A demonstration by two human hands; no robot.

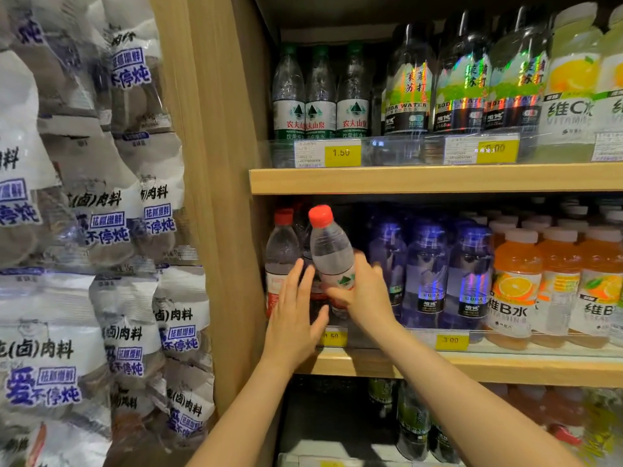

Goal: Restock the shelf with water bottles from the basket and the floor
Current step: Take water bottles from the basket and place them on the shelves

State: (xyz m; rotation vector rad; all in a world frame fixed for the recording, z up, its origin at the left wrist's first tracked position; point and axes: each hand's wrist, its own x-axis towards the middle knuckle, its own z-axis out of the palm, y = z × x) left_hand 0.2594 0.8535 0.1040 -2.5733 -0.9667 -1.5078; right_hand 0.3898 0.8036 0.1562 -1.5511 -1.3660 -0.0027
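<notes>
Shop shelving, middle shelf (438, 362). Right hand (362, 291) clamped round red-capped water bottle (332, 256), tilted at shelf's left end beside standing red-capped bottle (281, 257). Left hand (293, 318) flat, fingers apart. Step: placing; next, upright and push back.

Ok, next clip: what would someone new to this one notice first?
Probably the red-capped water bottle, tilted, held by the right hand at the left end of the middle shelf. The left hand reaches in beside it, fingers straight. Big white snack bags fill the left side.
</notes>
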